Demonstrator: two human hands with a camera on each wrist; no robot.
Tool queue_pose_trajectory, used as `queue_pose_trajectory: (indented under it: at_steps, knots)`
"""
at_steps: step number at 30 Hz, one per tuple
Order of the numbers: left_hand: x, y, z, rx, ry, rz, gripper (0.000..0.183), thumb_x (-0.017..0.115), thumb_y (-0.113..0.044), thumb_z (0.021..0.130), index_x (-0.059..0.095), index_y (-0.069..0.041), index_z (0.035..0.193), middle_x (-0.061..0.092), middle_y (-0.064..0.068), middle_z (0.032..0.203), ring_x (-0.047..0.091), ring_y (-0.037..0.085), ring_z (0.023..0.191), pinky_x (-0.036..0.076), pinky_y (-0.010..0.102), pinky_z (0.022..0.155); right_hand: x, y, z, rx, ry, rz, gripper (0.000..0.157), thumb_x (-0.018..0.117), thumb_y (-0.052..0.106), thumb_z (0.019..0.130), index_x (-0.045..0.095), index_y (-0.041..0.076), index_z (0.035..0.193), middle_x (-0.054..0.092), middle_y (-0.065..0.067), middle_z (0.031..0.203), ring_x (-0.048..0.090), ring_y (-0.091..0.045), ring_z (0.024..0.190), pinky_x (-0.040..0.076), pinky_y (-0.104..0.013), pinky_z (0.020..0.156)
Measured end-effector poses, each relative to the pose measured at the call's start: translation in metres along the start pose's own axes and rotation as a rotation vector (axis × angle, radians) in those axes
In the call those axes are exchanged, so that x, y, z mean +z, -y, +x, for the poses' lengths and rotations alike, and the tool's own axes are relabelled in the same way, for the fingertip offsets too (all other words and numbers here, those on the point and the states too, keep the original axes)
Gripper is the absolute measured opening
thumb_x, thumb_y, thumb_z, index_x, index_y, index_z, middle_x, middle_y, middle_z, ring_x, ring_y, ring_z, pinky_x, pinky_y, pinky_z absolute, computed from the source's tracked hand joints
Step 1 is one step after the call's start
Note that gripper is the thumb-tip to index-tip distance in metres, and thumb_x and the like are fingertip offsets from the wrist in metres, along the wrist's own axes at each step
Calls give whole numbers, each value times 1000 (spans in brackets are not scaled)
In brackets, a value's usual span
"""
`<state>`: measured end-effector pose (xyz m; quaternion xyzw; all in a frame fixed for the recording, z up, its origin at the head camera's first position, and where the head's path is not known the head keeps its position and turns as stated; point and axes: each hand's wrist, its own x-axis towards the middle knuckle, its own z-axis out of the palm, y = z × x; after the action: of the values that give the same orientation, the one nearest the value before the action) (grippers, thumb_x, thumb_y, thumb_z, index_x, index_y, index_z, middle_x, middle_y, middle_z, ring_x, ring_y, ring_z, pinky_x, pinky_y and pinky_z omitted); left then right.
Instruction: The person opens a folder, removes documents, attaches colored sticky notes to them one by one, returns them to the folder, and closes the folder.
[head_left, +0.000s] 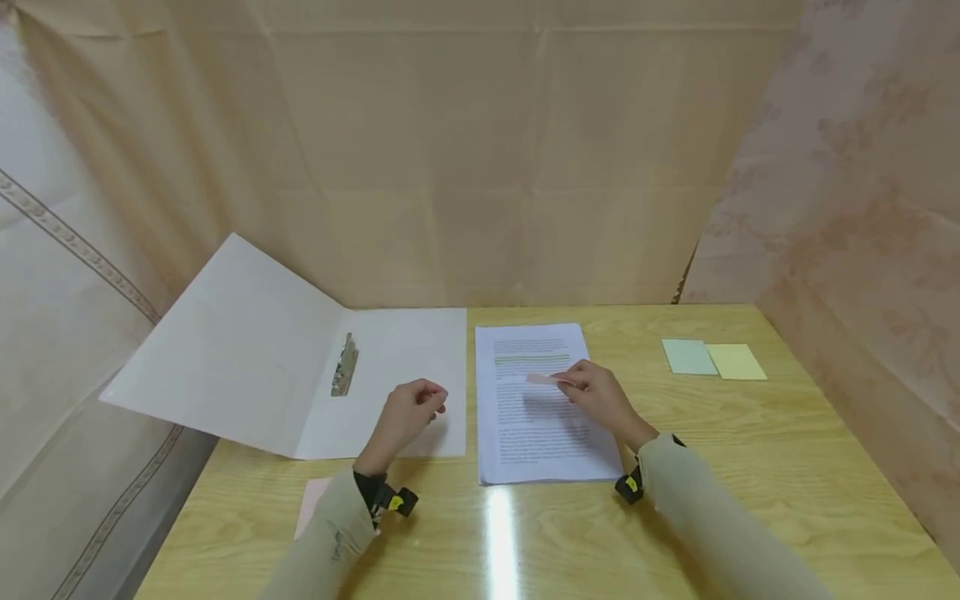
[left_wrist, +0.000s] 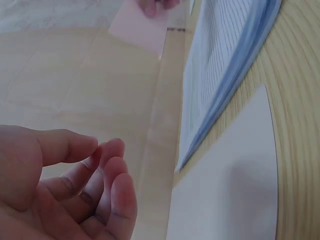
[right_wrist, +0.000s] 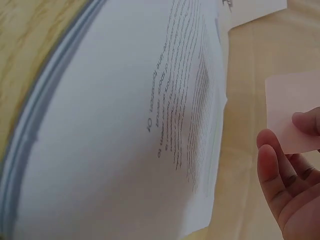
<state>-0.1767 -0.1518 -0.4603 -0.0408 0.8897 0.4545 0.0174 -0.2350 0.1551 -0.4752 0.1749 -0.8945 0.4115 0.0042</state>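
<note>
In the head view, my right hand [head_left: 597, 398] pinches a pink sticky note [head_left: 542, 379] above a stack of printed sheets [head_left: 536, 450]. The right wrist view shows this pink note [right_wrist: 282, 97] between thumb and fingers, apart from the paper. A green highlighted line [head_left: 532, 359] crosses the upper text of the top sheet. My left hand [head_left: 408, 414] hovers over the right side of a white open folder [head_left: 408, 342]. Its fingers [left_wrist: 122, 195] are loosely curled, the thumb tip close to the index finger, and nothing shows between them.
A metal clip [head_left: 345, 367] sits near the folder's spine; the raised cover [head_left: 232, 350] leans left. Green [head_left: 690, 357] and yellow [head_left: 737, 362] sticky notes lie at the right. A pink pad [head_left: 309, 504] is partly hidden by my left sleeve. Cloth hangs behind the wooden table [head_left: 570, 542].
</note>
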Motion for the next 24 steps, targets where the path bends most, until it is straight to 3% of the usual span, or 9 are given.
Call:
queue_pose_trajectory:
  at_steps: [6, 12, 17, 24]
  knots:
    - [21, -13, 14, 53, 84, -47, 19, 60, -16, 95, 69, -2, 103, 71, 9, 81, 64, 20, 68, 50, 24, 61, 5, 5, 0, -16, 13, -14, 18, 67, 7, 89, 76, 4, 105, 63, -10, 90, 49, -16, 73, 41, -22, 59]
    - [38, -25, 24, 34, 166, -128, 26, 59, -16, 95, 66, 0, 114, 73, 13, 88, 67, 27, 76, 52, 25, 65, 11, 7, 2, -45, 7, -7, 15, 69, 5, 87, 77, 4, 100, 63, -9, 90, 49, -15, 73, 41, -21, 59]
    - [50, -34, 29, 23, 197, -247, 31, 58, -22, 98, 66, -1, 118, 74, 16, 91, 66, 19, 71, 55, 26, 66, 14, 8, 2, -105, -21, -13, 15, 70, 3, 85, 77, 4, 99, 62, -8, 87, 48, -13, 71, 40, -21, 59]
    - [64, -42, 33, -20, 203, -356, 33, 58, -25, 97, 69, 3, 111, 75, 15, 90, 64, 8, 65, 55, 23, 64, 19, 10, 1, -206, -18, -40, 18, 69, -1, 84, 77, 3, 101, 59, -6, 85, 46, -9, 71, 39, -21, 59]
